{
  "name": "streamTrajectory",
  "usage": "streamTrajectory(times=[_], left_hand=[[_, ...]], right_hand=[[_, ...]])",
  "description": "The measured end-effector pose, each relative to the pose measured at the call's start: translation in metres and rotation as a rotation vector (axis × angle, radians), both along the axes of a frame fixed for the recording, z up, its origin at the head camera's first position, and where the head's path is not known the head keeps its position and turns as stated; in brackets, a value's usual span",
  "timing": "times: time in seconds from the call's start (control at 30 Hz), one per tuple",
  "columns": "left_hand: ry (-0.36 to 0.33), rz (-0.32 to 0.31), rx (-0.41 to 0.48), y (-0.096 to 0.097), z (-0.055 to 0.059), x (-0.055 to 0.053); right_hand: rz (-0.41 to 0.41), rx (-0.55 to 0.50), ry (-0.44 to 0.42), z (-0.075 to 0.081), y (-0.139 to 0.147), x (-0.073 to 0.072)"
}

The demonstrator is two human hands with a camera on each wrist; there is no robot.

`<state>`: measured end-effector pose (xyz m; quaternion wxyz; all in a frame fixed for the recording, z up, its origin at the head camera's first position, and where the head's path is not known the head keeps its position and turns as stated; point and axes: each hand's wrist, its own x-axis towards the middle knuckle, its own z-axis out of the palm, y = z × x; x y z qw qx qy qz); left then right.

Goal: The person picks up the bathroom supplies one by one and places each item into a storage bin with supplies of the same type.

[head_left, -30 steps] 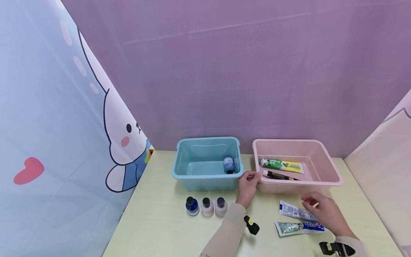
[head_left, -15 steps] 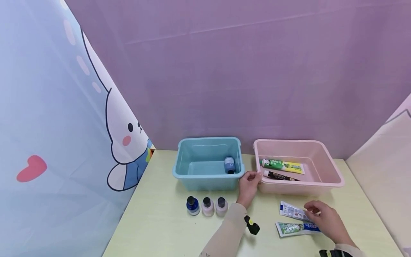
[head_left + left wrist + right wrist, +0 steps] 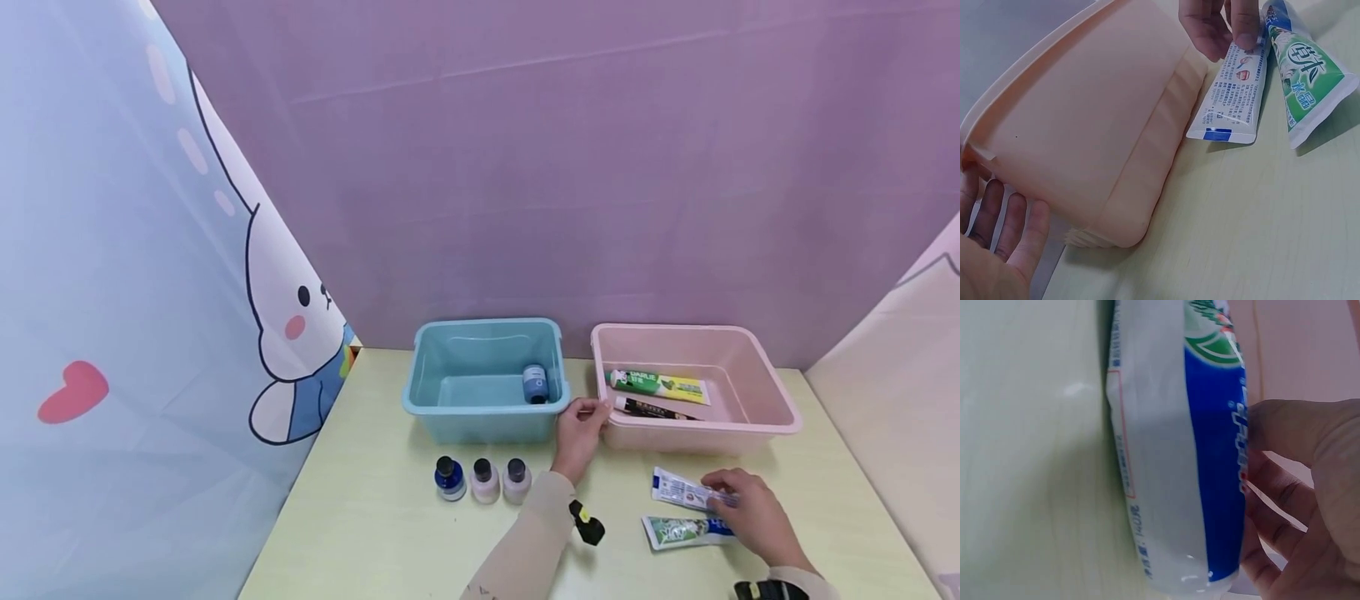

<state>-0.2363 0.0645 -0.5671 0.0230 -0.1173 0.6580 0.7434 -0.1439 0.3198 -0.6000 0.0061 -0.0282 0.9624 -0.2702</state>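
My left hand (image 3: 577, 440) grips the near left corner of the pink plastic basket (image 3: 697, 427), fingertips under its rim in the left wrist view. Inside the basket lie a green and yellow toothpaste tube (image 3: 660, 385) and a black one (image 3: 648, 409). My right hand (image 3: 757, 512) pinches a white toothpaste tube (image 3: 1232, 87) on the table, thumb on its near side and fingers beyond. Just nearer me lies a green and blue toothpaste tube (image 3: 675, 532), partly covered by that hand; it fills much of the right wrist view (image 3: 1216, 462).
A blue basket (image 3: 487, 412) stands left of the pink one, with a blue bottle (image 3: 535, 382) in it. In front stand a dark blue bottle (image 3: 449, 481) and two pale pink bottles (image 3: 484, 485), all black-capped. A purple cloth wall (image 3: 555, 167) rises behind.
My right hand has come down and slightly left onto the white toothpaste tube and now pinches it. My left hand stays at the pink basket's corner.
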Motion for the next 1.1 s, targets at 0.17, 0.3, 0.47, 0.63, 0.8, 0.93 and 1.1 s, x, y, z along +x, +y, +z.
streamTrajectory(times=[0.17, 0.3, 0.47, 0.63, 0.8, 0.93, 1.1], left_hand=[[-0.006, 0.003, 0.006, -0.0002, 0.0010, -0.0007], [-0.009, 0.003, 0.000, 0.0000, 0.0007, -0.0020], [-0.010, 0.003, 0.001, 0.0000, -0.0003, -0.0035], [0.002, 0.005, 0.006, 0.0010, -0.0008, -0.0042], [0.004, 0.002, 0.022, 0.0007, -0.0009, -0.0040], [0.000, -0.001, 0.030, 0.0006, -0.0015, -0.0034], [-0.003, -0.002, 0.034, 0.0006, 0.0000, -0.0019]], right_hand=[[0.009, 0.032, 0.019, -0.0016, -0.0037, -0.0003], [0.021, 0.043, 0.045, -0.0019, -0.0037, -0.0009], [0.037, 0.043, 0.070, -0.0015, -0.0021, -0.0014], [0.042, 0.056, 0.041, -0.0007, -0.0009, -0.0020], [0.043, 0.071, -0.004, 0.0005, -0.0008, -0.0036], [0.054, 0.080, -0.023, 0.0021, -0.0005, -0.0047], [0.064, 0.085, -0.043, 0.0020, 0.0008, -0.0055]])
